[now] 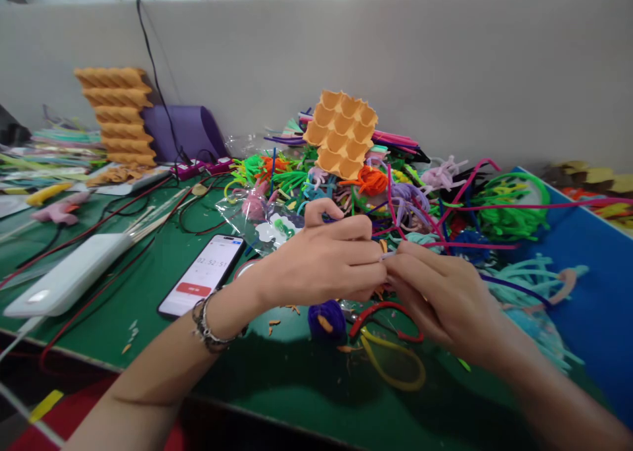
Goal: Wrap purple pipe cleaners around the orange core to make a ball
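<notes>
My left hand (316,260) and my right hand (440,296) meet above the green table, fingertips together. Both are closed, fingers curled. A small pale bit shows where they meet, too little of it visible to name. Just below lie a dark purple fuzzy ball (319,318) with an orange piece on it, a red loop handle (362,318) and a yellow loop (421,377). Behind my fingers is a heap of coloured pipe cleaners (410,204), with long magenta pipe cleaners (482,245) reaching out to the right.
An orange egg-crate foam piece (341,131) rests on the heap; another foam stack (121,118) stands at the back left. A phone (202,273) showing a timer and a white power bank (69,273) lie left, among cables. A blue board (593,266) is at right.
</notes>
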Available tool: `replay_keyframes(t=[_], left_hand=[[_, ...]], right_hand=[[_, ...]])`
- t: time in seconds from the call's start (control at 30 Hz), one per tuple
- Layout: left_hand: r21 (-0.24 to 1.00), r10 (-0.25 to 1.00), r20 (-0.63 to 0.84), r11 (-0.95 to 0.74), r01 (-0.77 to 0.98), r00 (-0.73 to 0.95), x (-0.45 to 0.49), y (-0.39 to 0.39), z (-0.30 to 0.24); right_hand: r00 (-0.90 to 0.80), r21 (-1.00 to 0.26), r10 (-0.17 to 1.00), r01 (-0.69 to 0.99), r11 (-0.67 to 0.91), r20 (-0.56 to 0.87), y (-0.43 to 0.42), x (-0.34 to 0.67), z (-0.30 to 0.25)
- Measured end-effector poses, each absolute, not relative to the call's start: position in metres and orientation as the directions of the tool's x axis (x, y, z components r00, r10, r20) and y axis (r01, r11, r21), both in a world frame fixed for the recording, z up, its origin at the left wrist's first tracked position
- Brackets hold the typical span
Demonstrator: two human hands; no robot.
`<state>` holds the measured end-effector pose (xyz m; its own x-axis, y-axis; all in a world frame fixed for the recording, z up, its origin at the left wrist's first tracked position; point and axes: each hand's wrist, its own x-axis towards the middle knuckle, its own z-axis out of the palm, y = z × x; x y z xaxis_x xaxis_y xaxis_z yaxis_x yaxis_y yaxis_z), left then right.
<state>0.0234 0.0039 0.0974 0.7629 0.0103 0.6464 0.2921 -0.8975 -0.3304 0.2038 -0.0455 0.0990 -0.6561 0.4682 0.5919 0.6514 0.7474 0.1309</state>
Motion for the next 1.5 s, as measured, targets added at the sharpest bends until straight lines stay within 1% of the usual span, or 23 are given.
replay_keyframes(t=[0.07,0.1,0.17,0.27,0.37,0.47,0.57,0.63,0.73,0.77,0.83,0.97,1.07,1.17,1.27,1.33,1.4,1.5], left_hand=[[-0.349,0.014,0.626,-0.889,0.296,0.780,0.023,0.004,0.097],[-0.344,0.018,0.630,-0.890,0.300,0.777,0.024,0.004,0.097],[-0.292,0.042,0.645,-0.910,0.296,0.763,0.025,0.005,0.095],[-0.118,0.135,0.638,-0.956,0.270,0.758,0.027,0.007,0.093],[0.055,0.244,0.577,-0.964,0.261,0.780,0.027,0.007,0.096],[0.222,0.320,0.430,-0.944,0.245,0.844,0.020,0.012,0.104],[0.427,0.391,0.269,-0.868,0.254,0.880,0.007,0.022,0.108],[0.554,0.370,0.175,-0.803,0.220,0.912,-0.003,0.030,0.101],[0.675,0.220,0.029,-0.724,0.143,0.975,-0.014,0.035,0.078],[0.691,0.200,0.000,-0.708,0.145,0.980,-0.016,0.034,0.068],[0.690,0.217,-0.027,-0.703,0.175,0.976,-0.016,0.029,0.048],[0.722,0.297,0.018,-0.664,0.194,0.955,-0.009,0.012,0.020],[0.765,0.348,0.040,-0.614,0.195,0.937,-0.005,0.006,0.013],[0.805,0.384,0.062,-0.564,0.181,0.921,-0.006,0.005,0.014],[0.792,0.493,0.114,-0.569,0.220,0.863,-0.013,0.004,0.017],[0.766,0.597,0.164,-0.578,0.280,0.785,-0.019,0.003,0.021],[0.736,0.664,0.233,-0.598,0.318,0.710,-0.024,-0.001,0.028],[0.686,0.668,0.350,-0.660,0.305,0.657,-0.028,-0.008,0.044]], right_hand=[[-0.638,0.045,0.514,0.650,0.758,0.573,-0.046,0.204,0.099],[-0.634,0.023,0.530,0.653,0.757,0.563,-0.046,0.204,0.099],[-0.631,0.043,0.533,0.667,0.744,0.563,-0.046,0.206,0.097],[-0.641,0.175,0.467,0.682,0.710,0.609,-0.045,0.208,0.095],[-0.662,0.286,0.393,0.678,0.678,0.638,-0.045,0.211,0.094],[-0.679,0.346,0.368,0.676,0.651,0.635,-0.045,0.211,0.094],[-0.677,0.333,0.374,0.675,0.658,0.633,-0.045,0.212,0.095],[-0.665,0.300,0.386,0.678,0.671,0.639,-0.045,0.213,0.095],[-0.647,0.266,0.398,0.684,0.679,0.650,-0.045,0.215,0.096],[-0.641,0.259,0.401,0.688,0.678,0.654,-0.045,0.216,0.096],[-0.633,0.251,0.405,0.694,0.675,0.660,-0.045,0.217,0.096],[-0.599,0.204,0.417,0.705,0.679,0.683,-0.044,0.218,0.097],[-0.546,0.142,0.423,0.717,0.683,0.723,-0.042,0.220,0.100],[-0.504,0.122,0.415,0.734,0.668,0.758,-0.041,0.224,0.105],[-0.449,0.110,0.421,0.776,0.621,0.788,-0.042,0.230,0.111],[-0.412,0.114,0.418,0.809,0.577,0.810,-0.043,0.236,0.115],[-0.397,0.141,0.425,0.843,0.519,0.814,-0.043,0.241,0.118],[-0.444,0.231,0.457,0.863,0.450,0.771,-0.041,0.246,0.119]])
